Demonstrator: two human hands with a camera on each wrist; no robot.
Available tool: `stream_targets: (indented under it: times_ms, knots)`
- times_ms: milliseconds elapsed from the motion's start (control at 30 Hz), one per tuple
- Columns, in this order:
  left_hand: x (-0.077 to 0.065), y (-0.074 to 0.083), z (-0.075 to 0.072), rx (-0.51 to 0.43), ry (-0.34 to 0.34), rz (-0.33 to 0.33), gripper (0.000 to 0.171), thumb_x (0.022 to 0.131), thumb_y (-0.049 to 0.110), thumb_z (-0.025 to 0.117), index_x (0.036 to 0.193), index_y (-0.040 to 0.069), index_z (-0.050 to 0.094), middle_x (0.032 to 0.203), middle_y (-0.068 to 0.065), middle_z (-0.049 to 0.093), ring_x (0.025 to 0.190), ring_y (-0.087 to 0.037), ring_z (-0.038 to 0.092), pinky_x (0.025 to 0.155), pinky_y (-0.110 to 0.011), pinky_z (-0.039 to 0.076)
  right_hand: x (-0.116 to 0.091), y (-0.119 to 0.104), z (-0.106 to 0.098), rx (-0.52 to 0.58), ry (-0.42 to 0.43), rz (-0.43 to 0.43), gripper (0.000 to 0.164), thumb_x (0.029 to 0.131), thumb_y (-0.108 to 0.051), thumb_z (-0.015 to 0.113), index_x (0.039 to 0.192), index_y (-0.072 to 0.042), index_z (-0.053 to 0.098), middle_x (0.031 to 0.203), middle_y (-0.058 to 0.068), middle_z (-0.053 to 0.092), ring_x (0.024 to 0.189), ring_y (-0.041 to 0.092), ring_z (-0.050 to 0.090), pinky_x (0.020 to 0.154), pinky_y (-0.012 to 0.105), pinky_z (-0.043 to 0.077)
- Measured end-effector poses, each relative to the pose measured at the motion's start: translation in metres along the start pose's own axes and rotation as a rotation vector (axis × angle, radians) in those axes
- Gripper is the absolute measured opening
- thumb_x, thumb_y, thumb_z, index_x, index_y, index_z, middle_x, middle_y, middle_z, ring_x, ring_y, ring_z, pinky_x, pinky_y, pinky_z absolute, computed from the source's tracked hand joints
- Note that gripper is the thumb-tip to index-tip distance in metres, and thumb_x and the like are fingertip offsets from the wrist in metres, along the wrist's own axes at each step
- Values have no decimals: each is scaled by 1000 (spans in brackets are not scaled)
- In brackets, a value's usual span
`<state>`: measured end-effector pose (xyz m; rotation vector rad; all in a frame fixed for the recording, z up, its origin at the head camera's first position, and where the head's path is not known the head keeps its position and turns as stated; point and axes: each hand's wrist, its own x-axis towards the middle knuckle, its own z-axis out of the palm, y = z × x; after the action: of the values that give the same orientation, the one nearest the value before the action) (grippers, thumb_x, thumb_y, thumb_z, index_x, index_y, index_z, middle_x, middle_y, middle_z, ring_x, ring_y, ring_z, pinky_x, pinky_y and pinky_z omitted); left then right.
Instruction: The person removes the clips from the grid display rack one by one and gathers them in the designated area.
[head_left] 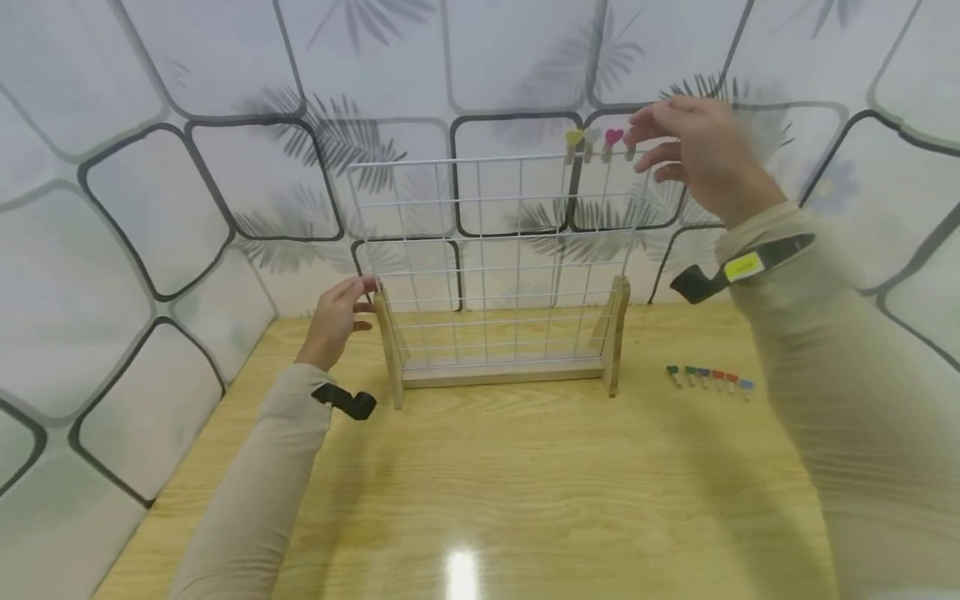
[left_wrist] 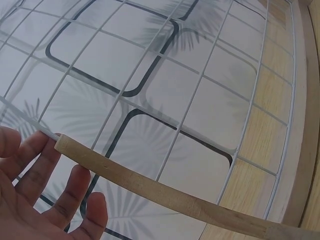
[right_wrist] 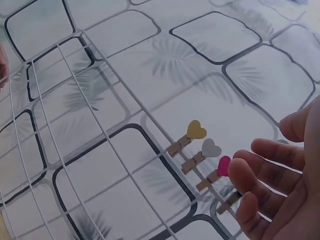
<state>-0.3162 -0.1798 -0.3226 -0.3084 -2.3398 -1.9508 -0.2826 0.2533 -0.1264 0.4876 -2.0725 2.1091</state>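
Note:
A white wire grid rack (head_left: 519,237) stands upright between two wooden side posts. My left hand (head_left: 333,321) is at its left side; in the left wrist view, the fingertips touch the wire edge by the top of the wooden post (left_wrist: 150,185). Small wooden clips with hearts, yellow (right_wrist: 196,129), white (right_wrist: 211,148) and pink (right_wrist: 224,166), sit on the top wire near its right end. Beside them is another wooden clip (right_wrist: 230,202), its top hidden behind fingers. My right hand (head_left: 708,150) hovers at that clip with loosely bent, spread fingers; I see no clip gripped.
On the wooden table (head_left: 480,475), right of the rack, lies a row of several small heart clips (head_left: 705,377) in green, blue and red shades. Patterned wall covering (head_left: 390,75) rises close behind the rack and along the left side.

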Motion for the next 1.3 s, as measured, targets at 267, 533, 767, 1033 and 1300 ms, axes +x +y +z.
stream_targets:
  times_ms: [267,533,767,1033,1300]
  knots:
    - [0,2,0,-2,3,-10,47,108,28,30,135,-6,48,126,-9,49,95,-17,55,74,-32,48,18,-4,32,-220,24,-24,20,101,-17,54,111,-2,61,107,8,61,71,17,61,56,22,49]
    - [-5,-2,1,14,14,-14,45,108,27,30,135,-5,48,127,-11,48,94,-16,55,74,-31,48,34,5,45,-517,-12,42,32,99,-19,57,128,-4,57,119,8,61,77,14,64,64,24,51]
    - [-2,-3,1,3,17,1,45,108,27,30,135,-5,49,128,-11,48,94,-16,55,74,-31,49,43,3,45,-785,-55,47,38,102,-25,50,137,-9,54,137,10,53,80,13,64,72,29,49]
    - [1,0,1,0,22,2,45,108,26,30,135,-5,49,124,-8,49,94,-16,56,72,-30,49,48,-5,45,-958,-107,38,39,102,-27,52,136,-10,54,125,8,59,88,19,63,83,33,47]
    - [-1,1,2,-3,27,-7,44,108,25,31,134,-5,50,125,-9,49,94,-17,55,72,-30,48,49,-7,50,-1002,-76,51,33,100,-23,55,129,-7,56,118,6,60,88,19,63,86,35,47]
